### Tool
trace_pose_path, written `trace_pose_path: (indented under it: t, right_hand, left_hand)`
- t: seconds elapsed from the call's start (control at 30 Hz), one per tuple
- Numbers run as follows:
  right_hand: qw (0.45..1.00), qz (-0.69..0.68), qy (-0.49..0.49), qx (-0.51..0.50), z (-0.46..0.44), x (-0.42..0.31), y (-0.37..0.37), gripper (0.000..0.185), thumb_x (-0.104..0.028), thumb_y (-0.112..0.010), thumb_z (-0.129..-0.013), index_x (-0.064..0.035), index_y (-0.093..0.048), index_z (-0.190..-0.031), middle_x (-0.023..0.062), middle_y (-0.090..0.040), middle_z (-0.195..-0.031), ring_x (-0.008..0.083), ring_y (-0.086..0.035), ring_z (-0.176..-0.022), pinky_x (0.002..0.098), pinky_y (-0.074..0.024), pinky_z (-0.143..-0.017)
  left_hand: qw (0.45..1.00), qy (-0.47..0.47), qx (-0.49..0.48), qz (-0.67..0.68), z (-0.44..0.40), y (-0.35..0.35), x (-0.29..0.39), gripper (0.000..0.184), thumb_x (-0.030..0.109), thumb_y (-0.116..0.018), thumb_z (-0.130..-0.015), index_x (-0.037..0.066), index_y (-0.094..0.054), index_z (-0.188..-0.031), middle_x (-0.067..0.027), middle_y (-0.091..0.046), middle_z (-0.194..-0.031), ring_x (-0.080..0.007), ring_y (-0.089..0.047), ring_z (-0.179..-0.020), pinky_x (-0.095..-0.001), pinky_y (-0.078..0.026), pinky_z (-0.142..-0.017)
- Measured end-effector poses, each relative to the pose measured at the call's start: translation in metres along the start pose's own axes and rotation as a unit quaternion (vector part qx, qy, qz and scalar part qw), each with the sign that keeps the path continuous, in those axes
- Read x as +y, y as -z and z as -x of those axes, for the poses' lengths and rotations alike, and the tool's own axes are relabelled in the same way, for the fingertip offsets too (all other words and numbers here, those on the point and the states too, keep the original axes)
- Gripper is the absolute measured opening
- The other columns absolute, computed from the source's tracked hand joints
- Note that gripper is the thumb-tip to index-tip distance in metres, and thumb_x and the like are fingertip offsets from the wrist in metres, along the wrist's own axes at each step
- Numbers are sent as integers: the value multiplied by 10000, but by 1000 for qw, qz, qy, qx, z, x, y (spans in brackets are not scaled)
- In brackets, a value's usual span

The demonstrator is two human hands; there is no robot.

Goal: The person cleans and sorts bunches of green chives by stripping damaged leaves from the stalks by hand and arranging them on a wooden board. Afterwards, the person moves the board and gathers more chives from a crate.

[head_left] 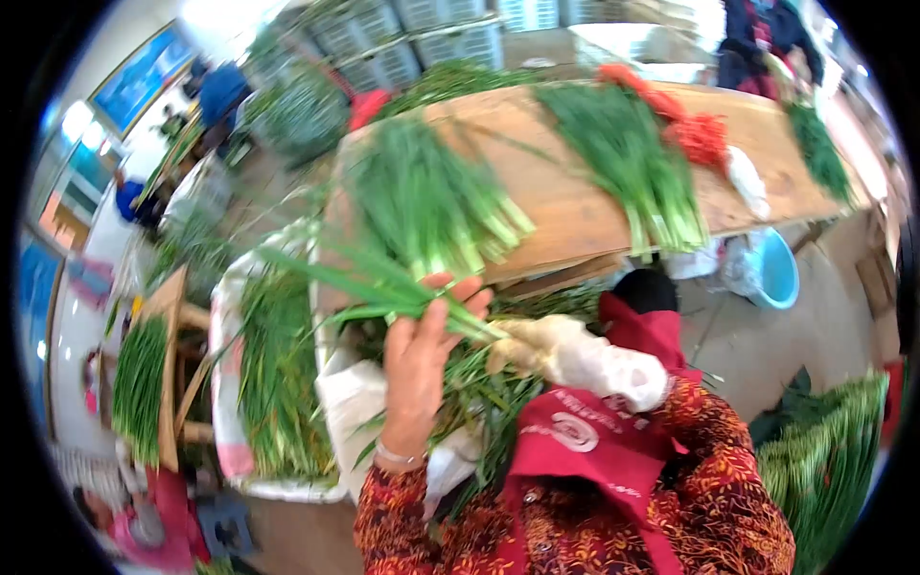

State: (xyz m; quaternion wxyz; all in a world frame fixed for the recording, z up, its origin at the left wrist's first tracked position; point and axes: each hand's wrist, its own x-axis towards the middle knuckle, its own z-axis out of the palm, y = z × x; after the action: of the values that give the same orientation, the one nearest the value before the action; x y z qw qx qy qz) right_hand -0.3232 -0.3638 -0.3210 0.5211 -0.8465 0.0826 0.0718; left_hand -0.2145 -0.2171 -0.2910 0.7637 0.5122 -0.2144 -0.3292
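My left hand (422, 350), bare with a bracelet at the wrist, has its thumb and fingers around a few long green stalks (359, 284), scallion-like with flat leaves. The leaves point to the left. At the pale lower end of these stalks is my right hand (546, 347), in a whitish, stained glove, closed on them. Its fingertips are partly blurred. Just beyond the hands, a bunch of similar green stalks (412, 196) lies on the wooden table (522, 182). A second bunch (628, 158) lies farther right on it.
Orange-red ties (697, 139) and a white item (747, 182) lie on the table. A light-blue bucket (770, 268) stands below it. To the left is a white-lined container (230, 383) of greens. More greens (829, 470) stand at lower right. Crates (460, 53) and other people are behind.
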Motion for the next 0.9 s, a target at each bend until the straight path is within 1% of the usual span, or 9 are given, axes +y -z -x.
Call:
trace_pose_path:
  t: [0.1, 0.27, 0.4, 0.53, 0.6, 0.63, 0.7, 0.8, 0.9]
  right_hand:
    - [989, -77, 106, 70, -5, 36, -10, 351, -374, -471, -958, -98, -597, -1135, 44, -632, -693, 181, -582, -573, 310, -456, -529]
    - [994, -99, 48, 1, 26, 15, 19, 314, -378, -475, -958, -103, -627, -971, 17, -622, -663, 142, -574, -591, 309, -438, -533]
    - [984, -108, -56, 129, 43, 6, 46, 304, -348, -479, -961, -77, -612, -923, 34, -617, -654, 158, -579, -580, 269, -441, -509]
    - [951, -37, -27, 306, 47, 40, 88, 408, -426, -394, -975, -81, -571, -848, 25, -560, -552, 163, -541, -511, 306, -435, -515]
    - [937, 49, -88, 335, 44, 70, 107, 397, -386, -370, -981, -78, -569, -830, 21, -547, -535, 149, -510, -492, 293, -424, -516]
    - [942, -2, -138, 306, 43, 82, 113, 373, -347, -371, -973, -75, -561, -802, 18, -548, -540, 136, -485, -478, 280, -407, -505]
    - [930, -119, -182, 297, 49, 93, 112, 382, -370, -390, -961, -81, -546, -765, 17, -550, -534, 119, -465, -447, 268, -377, -454]
    - [890, -218, -244, 317, 48, 100, 111, 417, -399, -391, -967, -71, -588, -803, 37, -573, -537, 121, -488, -452, 260, -394, -459]
    - [889, -214, -221, 339, 45, 118, 108, 454, -440, -404, -961, -64, -585, -781, 55, -568, -515, 118, -470, -404, 247, -366, -402]
  left_hand:
    - [1000, 4, -28, 10, -6, -17, -5, 322, 153, -417, -984, -6, -393, -1263, -197, -539, -1226, -294, -564, -1117, -390, -468, -959]
    - [992, 41, -115, 13, -23, -43, -12, 300, 149, -415, -983, 15, -409, -1251, -182, -545, -1223, -285, -584, -1088, -374, -488, -935]
    - [986, 37, -161, 10, -62, -82, -7, 416, 155, -442, -972, 39, -335, -1357, -187, -557, -1201, -262, -620, -1014, -380, -534, -873]
    - [976, -155, -130, -77, -118, -111, -21, 534, 268, -438, -981, 83, -229, -1437, -219, -415, -1359, -293, -437, -1253, -415, -350, -1054]
    - [972, -112, -83, -190, -130, -123, -37, 562, 312, -435, -975, 80, -226, -1443, -210, -353, -1410, -292, -355, -1309, -406, -269, -1092]
    - [963, -92, -57, -245, -137, -127, -49, 578, 334, -434, -972, 78, -224, -1445, -206, -322, -1435, -291, -314, -1337, -402, -229, -1111]
    - [876, -202, -172, -404, -153, -112, -104, 575, 341, -421, -960, 76, -245, -1439, -188, -315, -1446, -297, -312, -1339, -396, -217, -1116]
    - [831, -215, -267, -438, -159, -127, -155, 500, 157, -485, -895, 50, -349, -1363, -197, -320, -1437, -315, -275, -1359, -407, -218, -1121]
    - [819, -240, -230, -468, -140, -133, -157, 508, 42, -533, -829, 56, -387, -1316, -197, -327, -1405, -362, -337, -1296, -446, -266, -1094]
